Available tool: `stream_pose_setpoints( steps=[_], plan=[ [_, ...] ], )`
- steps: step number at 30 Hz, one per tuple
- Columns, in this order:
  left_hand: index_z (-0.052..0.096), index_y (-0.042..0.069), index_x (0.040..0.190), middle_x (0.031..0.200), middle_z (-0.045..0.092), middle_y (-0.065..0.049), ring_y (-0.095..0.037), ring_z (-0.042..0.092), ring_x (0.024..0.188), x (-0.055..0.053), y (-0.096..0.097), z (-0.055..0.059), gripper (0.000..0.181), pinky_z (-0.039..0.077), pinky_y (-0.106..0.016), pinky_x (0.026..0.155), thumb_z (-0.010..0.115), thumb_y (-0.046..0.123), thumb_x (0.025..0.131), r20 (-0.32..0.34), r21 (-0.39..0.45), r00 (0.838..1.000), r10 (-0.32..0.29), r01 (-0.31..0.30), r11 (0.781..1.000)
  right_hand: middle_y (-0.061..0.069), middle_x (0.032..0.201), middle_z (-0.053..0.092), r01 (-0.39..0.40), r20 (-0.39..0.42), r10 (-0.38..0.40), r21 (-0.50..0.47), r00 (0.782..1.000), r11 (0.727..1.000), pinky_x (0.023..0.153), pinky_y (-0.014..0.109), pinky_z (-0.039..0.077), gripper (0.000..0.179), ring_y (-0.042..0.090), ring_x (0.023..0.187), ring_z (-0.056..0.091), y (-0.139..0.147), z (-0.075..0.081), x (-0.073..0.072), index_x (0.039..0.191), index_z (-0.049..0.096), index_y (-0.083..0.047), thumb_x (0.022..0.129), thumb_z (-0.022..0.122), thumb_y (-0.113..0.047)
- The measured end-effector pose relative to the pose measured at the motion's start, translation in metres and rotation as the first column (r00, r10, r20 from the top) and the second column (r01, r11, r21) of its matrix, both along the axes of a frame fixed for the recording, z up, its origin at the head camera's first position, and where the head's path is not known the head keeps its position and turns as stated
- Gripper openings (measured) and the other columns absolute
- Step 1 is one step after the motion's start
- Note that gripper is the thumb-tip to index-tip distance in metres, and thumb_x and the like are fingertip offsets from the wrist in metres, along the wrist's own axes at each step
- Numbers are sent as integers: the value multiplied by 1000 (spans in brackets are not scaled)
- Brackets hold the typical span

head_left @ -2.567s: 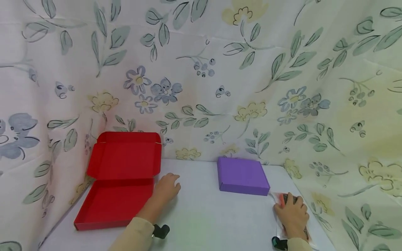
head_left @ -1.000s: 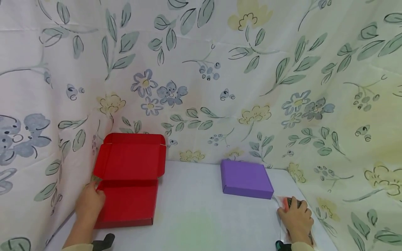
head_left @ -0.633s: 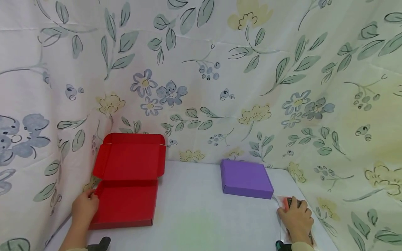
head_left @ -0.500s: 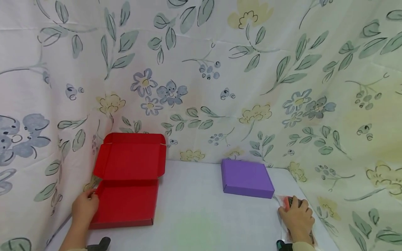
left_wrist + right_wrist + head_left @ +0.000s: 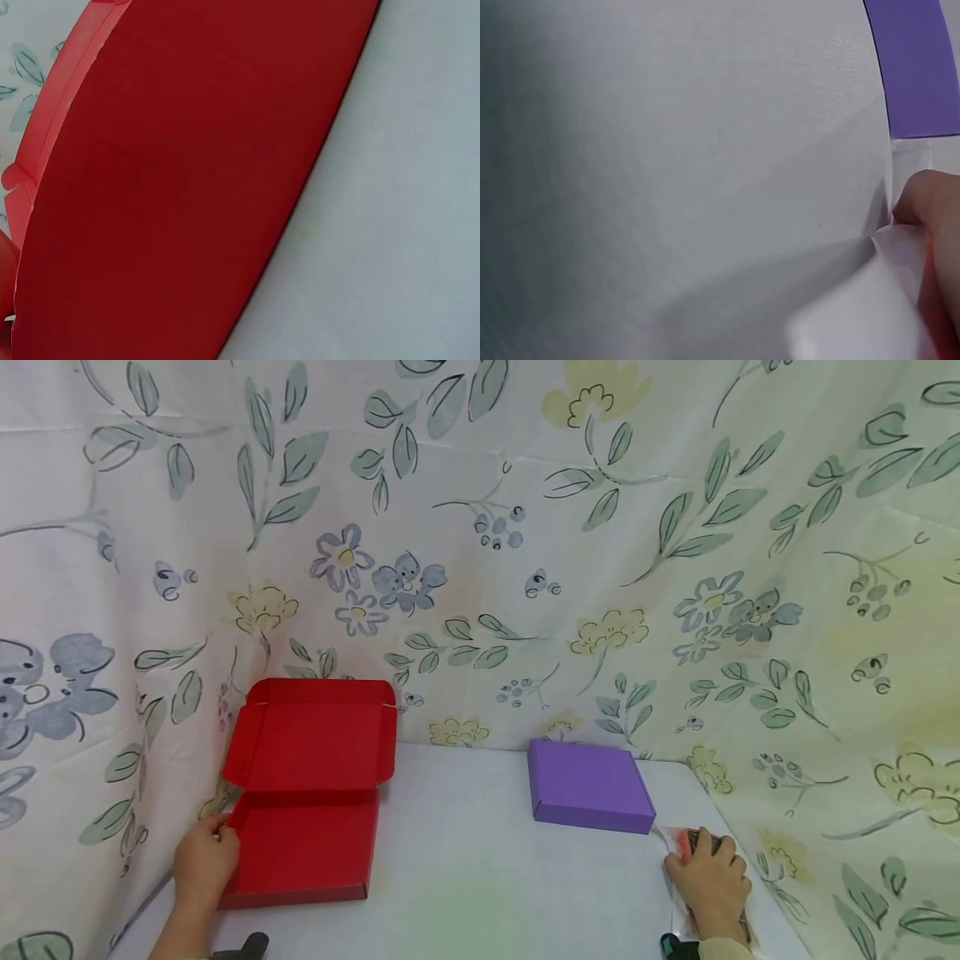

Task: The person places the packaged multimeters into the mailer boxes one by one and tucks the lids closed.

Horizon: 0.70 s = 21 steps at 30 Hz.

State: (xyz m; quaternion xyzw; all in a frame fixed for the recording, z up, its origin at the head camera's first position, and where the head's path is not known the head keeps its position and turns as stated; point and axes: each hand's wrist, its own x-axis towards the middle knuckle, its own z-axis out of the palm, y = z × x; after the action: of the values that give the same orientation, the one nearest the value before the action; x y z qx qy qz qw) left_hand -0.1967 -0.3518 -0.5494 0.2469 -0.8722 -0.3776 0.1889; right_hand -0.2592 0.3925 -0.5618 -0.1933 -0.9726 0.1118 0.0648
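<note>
An open red cardboard box (image 5: 300,852) stands on the left of the white table, its lid (image 5: 318,735) raised at the back. My left hand (image 5: 205,857) grips the box's left side wall, thumb over the rim. In the left wrist view, the red side wall (image 5: 180,180) fills the middle, and a bit of finger (image 5: 6,270) shows at its rim. At the table's right edge, my right hand (image 5: 708,881) holds a clear plastic packet (image 5: 678,920) with something red and dark inside. The hand covers most of the packet. Its thumb (image 5: 926,196) bends against the plastic in the right wrist view.
A closed purple box (image 5: 588,785) lies at the back right, just beyond the packet. White tabletop (image 5: 465,860) stretches between the two boxes. A floral curtain (image 5: 480,568) hangs behind and along both sides.
My left hand has crossed from the red box's right side to its left wall and taken hold there. The box has turned slightly, sitting straighter. My right hand stays on the packet.
</note>
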Motion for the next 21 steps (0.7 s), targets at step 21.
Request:
stream_pose_setpoints(
  steps=[21],
  plan=[
    [59, -17, 128, 124, 59, -40, -55, 56, 112, -11, 72, -5, 40, 45, -67, 92, 41, 6, 100, -62, 42, 997, -38, 41, 998, 44, 142, 14, 5, -7, -5, -11, 1000, 1000, 98, 74, 31, 91, 64, 121, 26, 0, 1, 0, 151, 26, 9, 87, 64, -42]
  ],
)
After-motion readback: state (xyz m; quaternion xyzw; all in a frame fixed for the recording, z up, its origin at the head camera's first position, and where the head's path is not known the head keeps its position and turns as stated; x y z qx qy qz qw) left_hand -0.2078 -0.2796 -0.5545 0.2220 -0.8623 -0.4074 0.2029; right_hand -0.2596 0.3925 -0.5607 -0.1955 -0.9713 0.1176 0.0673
